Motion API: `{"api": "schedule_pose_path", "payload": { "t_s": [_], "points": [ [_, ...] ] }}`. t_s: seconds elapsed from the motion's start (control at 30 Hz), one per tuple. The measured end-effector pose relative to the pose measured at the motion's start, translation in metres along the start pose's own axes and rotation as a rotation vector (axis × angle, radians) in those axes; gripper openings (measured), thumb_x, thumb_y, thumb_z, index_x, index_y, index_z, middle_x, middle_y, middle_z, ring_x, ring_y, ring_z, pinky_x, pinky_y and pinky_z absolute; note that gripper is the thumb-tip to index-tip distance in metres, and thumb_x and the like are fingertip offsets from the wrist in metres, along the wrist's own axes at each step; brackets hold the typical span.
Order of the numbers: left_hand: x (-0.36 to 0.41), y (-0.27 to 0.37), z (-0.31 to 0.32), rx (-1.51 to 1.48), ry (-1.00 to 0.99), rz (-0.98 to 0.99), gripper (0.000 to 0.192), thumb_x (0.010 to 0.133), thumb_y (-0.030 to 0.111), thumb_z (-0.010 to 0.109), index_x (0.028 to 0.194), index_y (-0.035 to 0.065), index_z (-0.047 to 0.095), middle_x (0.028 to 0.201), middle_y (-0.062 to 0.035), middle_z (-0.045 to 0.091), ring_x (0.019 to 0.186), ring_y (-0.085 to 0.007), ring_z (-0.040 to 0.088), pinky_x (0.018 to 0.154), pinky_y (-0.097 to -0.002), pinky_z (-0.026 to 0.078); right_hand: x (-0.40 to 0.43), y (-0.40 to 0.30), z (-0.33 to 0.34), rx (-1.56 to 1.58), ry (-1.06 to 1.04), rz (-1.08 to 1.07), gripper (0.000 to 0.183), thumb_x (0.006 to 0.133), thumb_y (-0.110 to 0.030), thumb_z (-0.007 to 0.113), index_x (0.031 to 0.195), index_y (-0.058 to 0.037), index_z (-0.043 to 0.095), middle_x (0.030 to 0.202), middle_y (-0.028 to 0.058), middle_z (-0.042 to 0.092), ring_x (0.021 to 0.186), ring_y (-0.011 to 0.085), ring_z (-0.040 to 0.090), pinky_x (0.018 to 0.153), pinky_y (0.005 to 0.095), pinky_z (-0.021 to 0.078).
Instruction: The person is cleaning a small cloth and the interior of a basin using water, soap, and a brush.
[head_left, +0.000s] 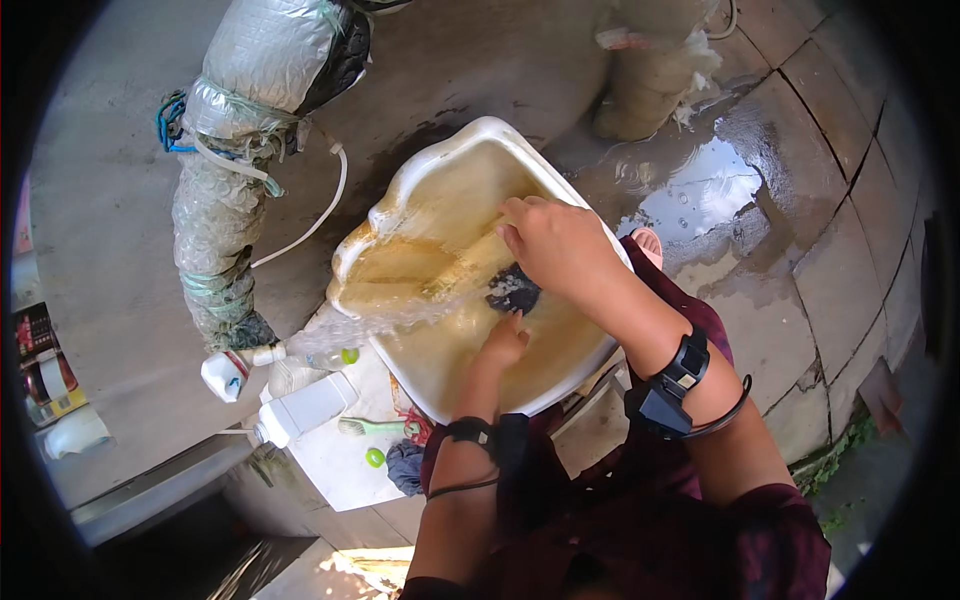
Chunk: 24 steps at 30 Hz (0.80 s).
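A white ceramic washbasin (495, 131) with brown stains stands before me, and water lies in it. Inside is a small dark item (514, 291), probably wet cloth, with water splashing on it. The fingertips of my left hand (506, 341) pinch its near edge. My right hand (555, 240) hovers above and beside it with bent fingers; whether it grips anything is hidden. From the left, a water stream (360, 330) shoots across the basin out of a white plastic tap (236, 371).
A wrapped pipe (221, 232) rises behind the tap. On a white slab (330, 476) lie a white plastic bottle (307, 409), a green-handled brush (371, 427), a green cap (375, 457) and a dark crumpled cloth (406, 466). A puddle (697, 195) wets the paving at right.
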<state>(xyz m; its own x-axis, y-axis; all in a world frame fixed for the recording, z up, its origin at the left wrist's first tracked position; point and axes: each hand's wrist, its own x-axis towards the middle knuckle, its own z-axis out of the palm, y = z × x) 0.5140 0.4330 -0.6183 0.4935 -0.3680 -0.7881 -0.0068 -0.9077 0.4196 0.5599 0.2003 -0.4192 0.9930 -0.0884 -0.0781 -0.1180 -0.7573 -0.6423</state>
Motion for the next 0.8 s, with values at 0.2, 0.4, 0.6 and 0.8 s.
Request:
{"api": "schedule_pose_path", "payload": {
  "t_s": [0.2, 0.4, 0.6, 0.8],
  "points": [
    [0.021, 0.001, 0.023, 0.091, 0.045, -0.072, 0.071, 0.093, 0.034, 0.052, 0.15, 0.0022, 0.022, 0.157, -0.0214, 0.012, 0.146, -0.0356, 0.014, 0.117, -0.0393, 0.021, 0.006, 0.027, 0.008, -0.181, 0.342, -0.134, 0.021, 0.085, -0.021, 0.063, 0.095, -0.0022, 0.063, 0.101, 0.0138, 0.063, 0.101, 0.0295, 0.059, 0.083, 0.0408, 0.0482],
    [0.032, 0.0, 0.021, 0.291, 0.113, 0.01, 0.069, 0.093, 0.038, 0.049, 0.148, 0.0025, 0.027, 0.155, -0.0225, 0.021, 0.144, -0.0361, 0.021, 0.116, -0.0427, 0.023, -0.007, 0.027, 0.008, -0.1, 0.178, -0.122, 0.024, 0.084, -0.021, 0.063, 0.098, -0.0013, 0.061, 0.108, 0.0153, 0.062, 0.105, 0.0312, 0.059, 0.087, 0.0432, 0.048],
    [0.049, 0.001, 0.006, 0.3, 0.028, -0.039, 0.062, 0.095, 0.038, 0.042, 0.145, 0.0038, 0.033, 0.149, -0.0196, 0.035, 0.138, -0.0365, 0.033, 0.114, -0.0448, 0.026, -0.008, 0.024, 0.004, -0.08, 0.134, -0.081, 0.027, 0.085, -0.021, 0.063, 0.103, -0.0006, 0.061, 0.114, 0.016, 0.062, 0.106, 0.0312, 0.059, 0.088, 0.0431, 0.0479],
    [0.062, 0.004, 0.012, 0.396, -0.044, -0.124, 0.063, 0.097, 0.046, 0.033, 0.149, 0.0115, 0.031, 0.154, -0.0113, 0.03, 0.143, -0.0297, 0.026, 0.117, -0.0438, 0.019, -0.007, 0.021, 0.002, -0.109, 0.128, -0.068, 0.028, 0.085, -0.022, 0.063, 0.103, -0.0011, 0.061, 0.114, 0.0157, 0.062, 0.105, 0.031, 0.059, 0.089, 0.0427, 0.0474]
  ]
}}
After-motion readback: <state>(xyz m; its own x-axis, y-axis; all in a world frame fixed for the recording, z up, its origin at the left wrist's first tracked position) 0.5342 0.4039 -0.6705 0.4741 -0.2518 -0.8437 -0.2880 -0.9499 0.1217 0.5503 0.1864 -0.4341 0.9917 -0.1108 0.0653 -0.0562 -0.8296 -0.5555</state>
